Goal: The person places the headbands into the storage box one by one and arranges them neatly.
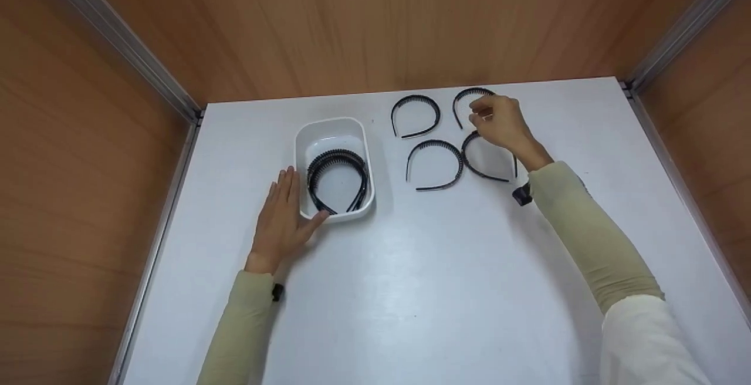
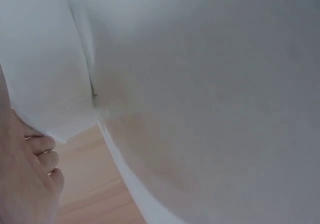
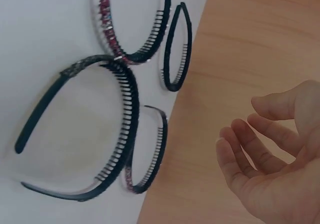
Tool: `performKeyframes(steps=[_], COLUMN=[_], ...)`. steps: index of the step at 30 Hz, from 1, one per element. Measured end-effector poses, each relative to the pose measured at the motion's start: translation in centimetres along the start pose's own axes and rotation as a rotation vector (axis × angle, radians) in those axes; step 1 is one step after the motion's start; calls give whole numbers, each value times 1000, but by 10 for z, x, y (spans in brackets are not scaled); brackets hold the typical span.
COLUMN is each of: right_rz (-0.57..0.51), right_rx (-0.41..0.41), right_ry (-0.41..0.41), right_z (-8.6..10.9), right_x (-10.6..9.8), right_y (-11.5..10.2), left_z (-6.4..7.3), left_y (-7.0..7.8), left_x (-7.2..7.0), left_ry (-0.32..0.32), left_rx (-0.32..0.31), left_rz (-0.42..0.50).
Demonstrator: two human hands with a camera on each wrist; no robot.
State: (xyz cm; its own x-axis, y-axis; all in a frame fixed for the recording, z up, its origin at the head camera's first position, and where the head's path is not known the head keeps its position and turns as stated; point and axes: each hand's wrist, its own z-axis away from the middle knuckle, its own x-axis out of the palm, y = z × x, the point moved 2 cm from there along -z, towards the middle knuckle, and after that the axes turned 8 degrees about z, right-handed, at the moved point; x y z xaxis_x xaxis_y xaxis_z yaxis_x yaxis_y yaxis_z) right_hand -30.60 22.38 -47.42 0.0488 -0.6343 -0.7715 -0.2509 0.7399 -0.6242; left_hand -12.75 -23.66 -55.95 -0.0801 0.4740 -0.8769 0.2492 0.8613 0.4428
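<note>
A white rectangular tub [image 1: 298, 138] stands left of centre on the table, with a nested bunch of black toothed headbands [image 1: 313, 174] inside. My left hand [image 1: 276, 220] lies with straight fingers along the tub's left wall, its thumb at the near rim. Out to the right, my right hand [image 1: 501, 124] hangs over the loose headbands with bent fingers and nothing between them. It partly covers a far headband [image 1: 455, 109] and a nearer headband [image 1: 465, 153]. In the right wrist view, a dark headband [image 3: 131, 109] shows comb teeth, and another headband [image 3: 106, 14] carries red and silver sparkles.
Two more headbands, a far one [image 1: 439, 116] and a nearer one [image 1: 459, 165], lie between the tub and my right hand. The white table [image 1: 381, 279] ends at a wooden back panel [image 1: 375, 27]. Wooden side panels [image 1: 70, 197] rise at left and right.
</note>
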Motion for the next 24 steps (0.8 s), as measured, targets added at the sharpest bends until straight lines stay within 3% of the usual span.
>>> performKeyframes(steps=[12,24], right_rz=[-34,-37], right_rx=[57,132], right_ry=[48,45], right_z=[9,17], right_x=[6,9], right_y=[26,55], left_z=[-12,-15], left_y=[-5,-3], left_x=[-6,1], left_ry=[-8,3], left_rx=[-67,-66], left_rz=[20,65])
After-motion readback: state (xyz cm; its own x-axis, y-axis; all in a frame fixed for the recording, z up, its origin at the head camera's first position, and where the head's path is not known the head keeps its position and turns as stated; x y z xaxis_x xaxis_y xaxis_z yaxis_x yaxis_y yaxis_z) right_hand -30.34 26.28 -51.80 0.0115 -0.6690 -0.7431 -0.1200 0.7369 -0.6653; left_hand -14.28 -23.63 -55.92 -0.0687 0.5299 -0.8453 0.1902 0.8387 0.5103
